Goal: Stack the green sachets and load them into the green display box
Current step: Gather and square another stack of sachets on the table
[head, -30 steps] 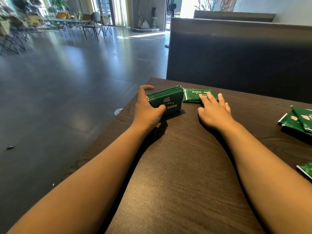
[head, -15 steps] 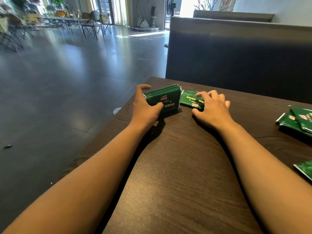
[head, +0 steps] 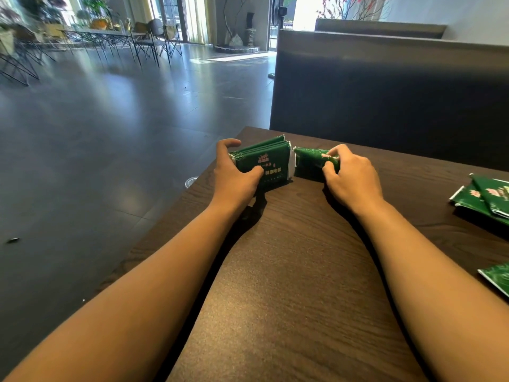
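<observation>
A stack of several green sachets [head: 271,161] stands on edge near the far left corner of the dark wooden table [head: 289,271]. My left hand [head: 234,175] grips this stack, thumb on its front face and fingers curled behind. Just to its right, my right hand [head: 349,175] pinches a couple of green sachets [head: 309,164] and holds them tilted up off the table, close to the stack. No green display box is in view.
More loose green sachets [head: 487,197] lie at the table's right edge, and another sachet [head: 498,277] lies nearer me on the right. A dark bench back [head: 385,92] rises behind the table. The table's left edge drops to a grey floor.
My right hand curled from lying flat on the lying sachets to pinching them and has tipped them up off the table toward the stack. My left hand kept holding the stack.
</observation>
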